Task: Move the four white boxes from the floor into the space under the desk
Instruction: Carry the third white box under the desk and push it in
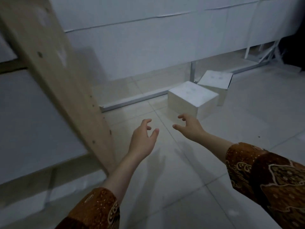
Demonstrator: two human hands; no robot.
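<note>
Here, at the far left, a pale wooden leg (54, 76) slants down to the tiled floor (181, 187). Just right of its foot the left hand (143, 140) hovers over the tiles, fingers spread and loosely curled, holding nothing. A brown patterned sleeve (97, 210) covers that forearm near the bottom edge. The right hand (189, 128) is likewise open and empty, thumb pointing toward the left hand, fingers bent. Its fingertips lie just short of the near box (191, 96), which stands on the floor directly beyond the hand, close but apart from it. A second box (215, 83) sits behind and to the right of the first, touching or nearly touching it, beside a thin metal post (193, 71). Only these two boxes show. Both rest against the base of a white panel (132, 47).
</note>
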